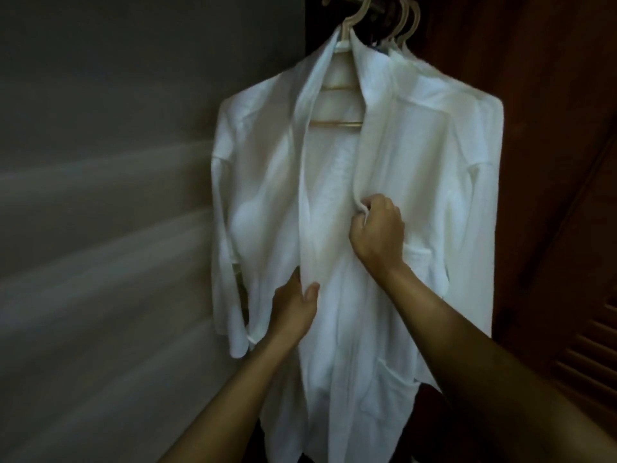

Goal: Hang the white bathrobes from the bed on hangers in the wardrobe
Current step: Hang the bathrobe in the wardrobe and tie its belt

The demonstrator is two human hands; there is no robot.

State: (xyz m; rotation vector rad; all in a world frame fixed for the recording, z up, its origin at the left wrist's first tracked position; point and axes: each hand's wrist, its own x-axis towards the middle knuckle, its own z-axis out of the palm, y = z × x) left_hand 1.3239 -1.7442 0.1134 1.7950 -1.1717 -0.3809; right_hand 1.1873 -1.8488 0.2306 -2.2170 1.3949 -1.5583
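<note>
A white bathrobe [267, 195] hangs open-fronted on a pale hanger [337, 123] from the dark rail [377, 3] at the top. My left hand [293, 304] pinches the robe's left front edge low down, thumb on the cloth. My right hand [379, 230] grips the right front edge higher up, fingers curled round the lapel band. More white robes [444, 105] hang behind it on further hangers [409, 20].
A grey wall [100, 162] fills the left side, close to the robe's sleeve. A dark wooden wardrobe panel [551, 128] with louvred slats [597, 345] stands on the right.
</note>
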